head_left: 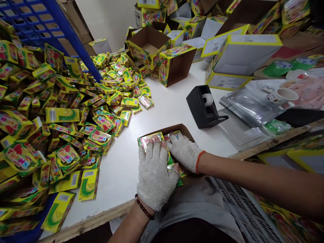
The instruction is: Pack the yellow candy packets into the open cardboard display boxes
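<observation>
Both my hands wear white knitted gloves with the fingertips bare. My left hand lies flat with fingers stretched over small yellow-green packets in an open cardboard box at the table's front edge. Across the box, my right hand rests its fingers on the packets at the far side, open, its wrist over the right wall. Much of the box and its contents is hidden under my hands.
A big heap of similar packets spills from a blue plastic basket on the left. Behind the box stand a black tape dispenser and open display boxes. To the right lie clear plastic trays and a paper cup.
</observation>
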`<control>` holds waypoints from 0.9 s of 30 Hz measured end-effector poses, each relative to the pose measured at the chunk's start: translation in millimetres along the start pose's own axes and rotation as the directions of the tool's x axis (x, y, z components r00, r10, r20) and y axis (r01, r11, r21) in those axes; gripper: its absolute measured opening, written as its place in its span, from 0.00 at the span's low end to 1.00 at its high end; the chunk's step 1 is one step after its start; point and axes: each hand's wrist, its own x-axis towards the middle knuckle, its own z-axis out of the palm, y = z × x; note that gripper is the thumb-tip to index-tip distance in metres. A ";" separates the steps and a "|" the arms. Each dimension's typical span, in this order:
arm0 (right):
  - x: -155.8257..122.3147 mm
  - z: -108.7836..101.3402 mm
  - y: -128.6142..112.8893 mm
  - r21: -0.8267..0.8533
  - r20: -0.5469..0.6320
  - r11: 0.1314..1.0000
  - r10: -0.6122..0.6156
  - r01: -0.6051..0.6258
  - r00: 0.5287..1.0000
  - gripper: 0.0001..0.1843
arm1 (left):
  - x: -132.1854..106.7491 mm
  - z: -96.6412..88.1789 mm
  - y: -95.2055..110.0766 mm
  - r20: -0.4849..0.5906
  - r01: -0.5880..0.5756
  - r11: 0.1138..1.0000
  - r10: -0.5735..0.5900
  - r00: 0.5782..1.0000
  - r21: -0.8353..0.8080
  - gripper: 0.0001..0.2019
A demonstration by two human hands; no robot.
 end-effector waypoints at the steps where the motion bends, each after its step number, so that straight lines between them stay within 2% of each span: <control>1: -1.0 -3.0 2.3 0.034 0.012 0.999 -0.013 0.013 1.000 0.25 | 0.0 0.1 -0.1 -0.001 0.001 1.000 -0.001 1.000 0.001 0.31; 3: -2.9 -11.7 7.4 0.113 0.054 0.993 0.007 -0.013 0.999 0.27 | 0.3 0.3 -0.1 -0.002 0.003 1.000 -0.003 1.000 0.004 0.31; 6: -2.6 -25.9 12.1 0.227 0.138 0.963 0.114 -0.143 0.984 0.23 | 0.8 0.3 0.4 -0.003 -0.008 1.000 0.008 1.000 0.009 0.29; 9: -0.4 -32.5 12.2 0.257 0.177 0.946 0.154 -0.196 0.972 0.20 | 1.5 -0.3 1.1 0.005 -0.007 1.000 0.007 1.000 0.007 0.29; 13: 0.0 -28.1 13.1 0.281 0.171 0.944 0.128 -0.173 0.977 0.20 | 2.0 -0.2 1.0 -0.003 0.010 1.000 -0.010 1.000 -0.013 0.29; 20: 6.8 -18.3 17.9 0.365 0.198 0.908 0.142 -0.207 0.970 0.20 | 1.2 0.9 0.3 -0.023 0.009 0.999 -0.010 1.000 -0.043 0.29; 23: 3.9 -19.0 7.6 0.323 0.243 0.918 0.155 -0.230 0.958 0.22 | 0.9 0.7 0.0 -0.028 0.021 0.998 -0.023 0.999 -0.061 0.29; 27: -6.4 -9.5 -5.8 0.228 0.200 0.964 0.091 -0.137 0.976 0.26 | 1.4 3.1 -1.6 -0.046 0.014 0.997 -0.018 0.999 -0.081 0.30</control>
